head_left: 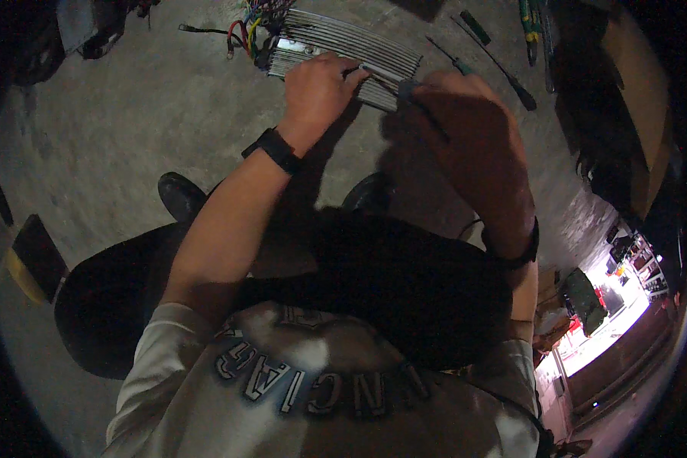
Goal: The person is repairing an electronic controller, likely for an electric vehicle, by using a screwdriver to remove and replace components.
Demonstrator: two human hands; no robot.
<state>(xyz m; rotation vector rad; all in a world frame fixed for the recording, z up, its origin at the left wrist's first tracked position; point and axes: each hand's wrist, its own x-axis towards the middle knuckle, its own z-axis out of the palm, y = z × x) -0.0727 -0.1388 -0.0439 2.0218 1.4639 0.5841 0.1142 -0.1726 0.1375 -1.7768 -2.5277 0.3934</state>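
Observation:
A silver finned metal controller box (343, 38) lies on the concrete floor ahead of me. Coloured wires (240, 34), some ending in ring terminals, spread from its left end. My left hand (317, 91) rests at the box's near side, thumb and fingers pinched together; whatever is between them is too small to make out. Closed around a tool that looks like a screwdriver (407, 89) is my right hand (469, 122), over the box's right end. The tool's thin shaft points left toward my left fingertips. Shadow hides most of the right fingers.
Right of the box lie a green-handled screwdriver (462, 67), a long dark-handled one (525, 98) and green-yellow pliers (530, 34). Cardboard (641, 99) stands at the far right. My shoes (179, 197) are between me and the box. A black-and-yellow object (34, 263) is at left.

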